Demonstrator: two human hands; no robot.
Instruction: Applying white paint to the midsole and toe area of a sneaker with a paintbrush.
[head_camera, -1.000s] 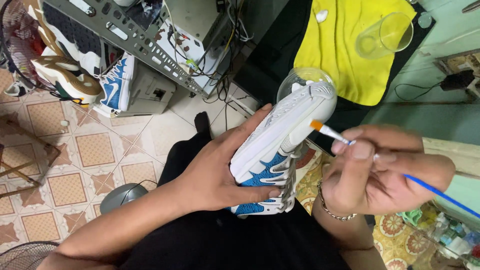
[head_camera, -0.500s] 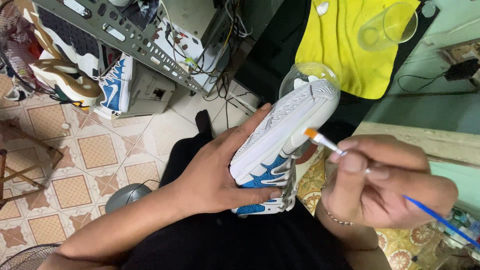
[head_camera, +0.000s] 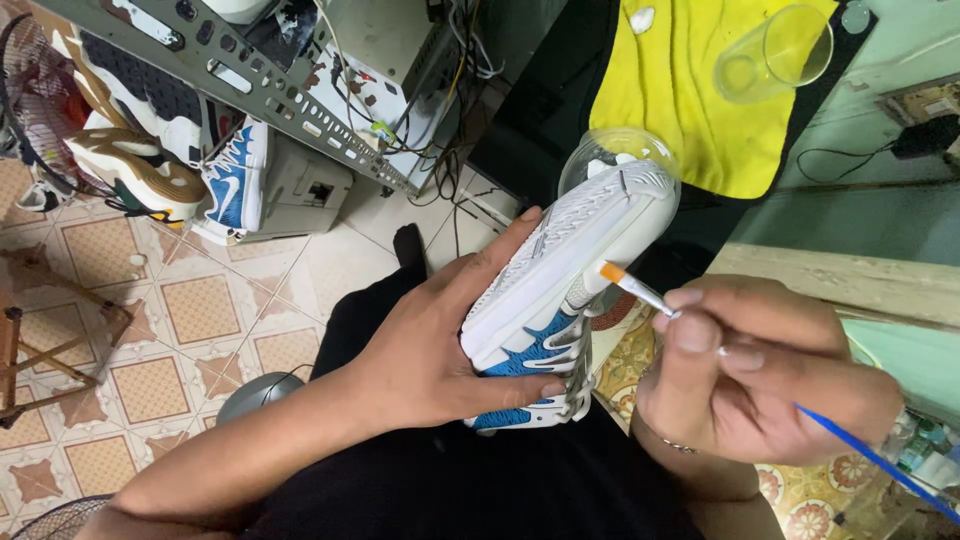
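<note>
My left hand (head_camera: 440, 345) grips a white and blue sneaker (head_camera: 565, 290) from the side, sole edge turned up, over my lap. My right hand (head_camera: 760, 375) pinches a thin paintbrush with a blue handle (head_camera: 860, 450). Its orange bristle tip (head_camera: 612, 272) sits right at the sneaker's white midsole edge. A small clear glass bowl (head_camera: 600, 155) shows just behind the sneaker's toe.
A yellow cloth (head_camera: 690, 90) with a tipped clear glass (head_camera: 775, 50) lies on the dark table behind. Other sneakers (head_camera: 160, 165) and a metal rack with wires (head_camera: 290, 85) stand on the tiled floor at left. A fan (head_camera: 60, 515) is at the lower left.
The brush tip has slid slightly down along the sneaker's edge with my right hand. My left hand keeps the sneaker in the same hold.
</note>
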